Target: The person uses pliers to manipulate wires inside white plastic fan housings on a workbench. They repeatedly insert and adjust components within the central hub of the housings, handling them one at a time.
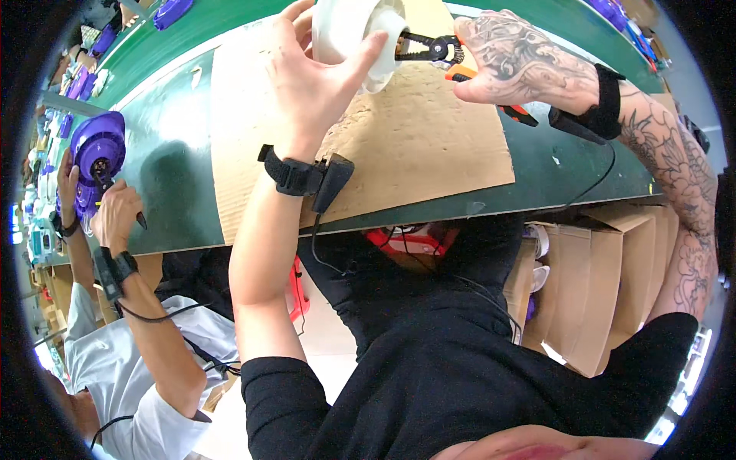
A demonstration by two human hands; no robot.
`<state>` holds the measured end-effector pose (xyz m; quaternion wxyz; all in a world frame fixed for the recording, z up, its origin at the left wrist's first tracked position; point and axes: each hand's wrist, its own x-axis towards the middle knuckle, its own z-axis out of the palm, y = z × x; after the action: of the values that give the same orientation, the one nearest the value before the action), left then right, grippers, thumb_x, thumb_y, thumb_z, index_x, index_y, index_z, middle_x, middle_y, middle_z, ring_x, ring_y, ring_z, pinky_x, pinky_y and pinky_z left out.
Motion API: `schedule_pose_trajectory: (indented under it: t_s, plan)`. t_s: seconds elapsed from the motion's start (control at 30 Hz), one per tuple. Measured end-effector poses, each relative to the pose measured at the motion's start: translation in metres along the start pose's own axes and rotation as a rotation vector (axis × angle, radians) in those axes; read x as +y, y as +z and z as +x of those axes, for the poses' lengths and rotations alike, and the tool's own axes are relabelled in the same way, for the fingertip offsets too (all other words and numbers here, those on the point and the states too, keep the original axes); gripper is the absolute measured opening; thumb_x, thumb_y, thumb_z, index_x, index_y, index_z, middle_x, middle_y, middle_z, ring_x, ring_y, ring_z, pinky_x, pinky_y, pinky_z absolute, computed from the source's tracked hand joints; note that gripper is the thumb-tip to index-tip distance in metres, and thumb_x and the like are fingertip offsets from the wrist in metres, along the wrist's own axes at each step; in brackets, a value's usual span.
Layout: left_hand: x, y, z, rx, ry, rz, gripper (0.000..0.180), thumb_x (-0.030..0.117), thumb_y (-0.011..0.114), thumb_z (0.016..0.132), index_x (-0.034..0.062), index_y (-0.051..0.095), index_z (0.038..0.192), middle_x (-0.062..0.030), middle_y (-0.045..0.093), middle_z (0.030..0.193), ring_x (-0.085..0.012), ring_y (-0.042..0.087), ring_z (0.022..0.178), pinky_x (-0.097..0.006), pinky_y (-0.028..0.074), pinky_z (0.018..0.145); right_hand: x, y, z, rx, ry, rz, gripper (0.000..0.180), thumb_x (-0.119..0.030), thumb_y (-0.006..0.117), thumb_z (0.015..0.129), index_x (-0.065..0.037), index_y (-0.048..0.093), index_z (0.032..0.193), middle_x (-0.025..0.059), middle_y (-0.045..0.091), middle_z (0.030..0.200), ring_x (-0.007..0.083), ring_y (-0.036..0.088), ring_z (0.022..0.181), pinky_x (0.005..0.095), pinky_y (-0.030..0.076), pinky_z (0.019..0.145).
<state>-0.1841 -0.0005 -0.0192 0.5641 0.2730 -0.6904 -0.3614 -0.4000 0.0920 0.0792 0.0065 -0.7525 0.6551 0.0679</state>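
Note:
My left hand (314, 73) grips a white round plastic part (349, 34) raised above a brown cardboard sheet (414, 138) on the green bench. My right hand (517, 65) holds orange-handled cutting pliers (441, 52), whose dark jaws reach into the middle of the white part. Both wrists wear black straps; a cable runs down from the left one.
A co-worker's hands (115, 218) at the left work on a purple round housing (98, 149) at the green bench (172, 169). More purple parts (172, 11) lie at the far edge. Open cardboard boxes (606, 291) stand under the bench at the right.

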Motion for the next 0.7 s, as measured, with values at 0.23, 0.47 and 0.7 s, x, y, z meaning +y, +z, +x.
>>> schedule_pose_trajectory:
  t_s: [0.23,0.47,0.7]
  plan:
    - [0.009,0.005,-0.005,-0.148,-0.107,0.077,0.060,0.025,0.082,0.082,0.0001,0.059,0.132,-0.0170,0.073,0.116,-0.0230,0.072,0.106,-0.037,0.058,0.091,-0.003,-0.009,0.001,-0.287,0.064,0.121,0.045,-0.037,0.073,0.071,0.002,0.064,0.092,0.0211,0.063,0.081,0.0362,0.064,0.081,0.0448,0.050,0.077]
    - [-0.001,0.005,-0.008,-0.209,0.080,0.071,0.062,0.021,0.082,0.082,0.0012,0.057,0.136,-0.0175,0.070,0.122,-0.0234,0.069,0.113,-0.037,0.056,0.096,0.014,0.006,-0.005,-0.551,0.258,0.461,0.057,-0.047,0.072,0.064,0.001,0.065,0.094,0.0142,0.060,0.083,0.0297,0.059,0.079,0.0397,0.048,0.073]
    - [0.004,0.018,-0.012,-0.141,0.013,-0.057,0.077,0.022,0.086,0.078,-0.0025,0.050,0.142,-0.0195,0.065,0.132,-0.0234,0.066,0.117,-0.036,0.055,0.098,0.006,0.015,-0.025,0.032,0.029,0.006,0.052,-0.041,0.072,0.072,0.002,0.065,0.100,0.0242,0.065,0.085,0.0392,0.067,0.088,0.0465,0.053,0.079]
